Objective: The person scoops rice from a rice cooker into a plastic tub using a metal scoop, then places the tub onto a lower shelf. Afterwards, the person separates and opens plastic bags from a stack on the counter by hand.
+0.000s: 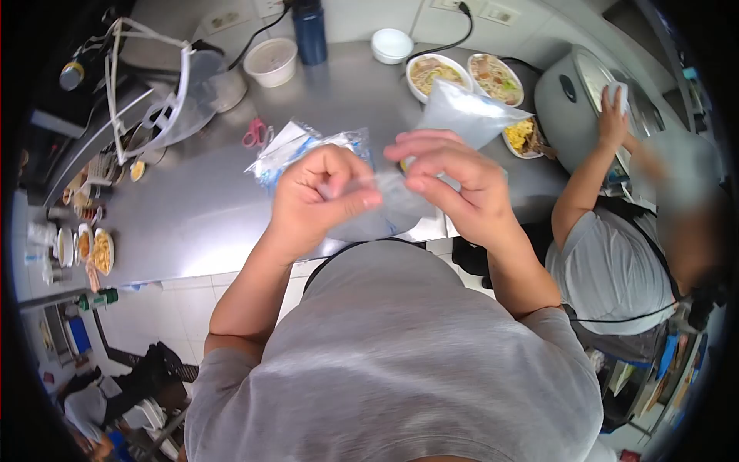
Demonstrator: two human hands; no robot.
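Note:
Both of my hands are raised over the front of the steel table, with a clear plastic bag (382,208) stretched between them. My left hand (327,192) is closed, pinching the bag's edge between thumb and curled fingers. On the other side, my right hand (460,179) has its fingers bent and its thumb against the film. The bag's lower part hangs in front of me and is hard to see. Behind my left hand lie blue-and-white plastic packets (308,150). A puffed, translucent plastic bag (473,112) sits beyond my right hand.
Bowls of food (439,77), a white bowl (392,46), a round tub (271,61) and a blue bottle (310,35) line the table's back. Pink scissors (254,132) lie left. At right, a co-worker (616,269) touches a large grey cooker (573,100).

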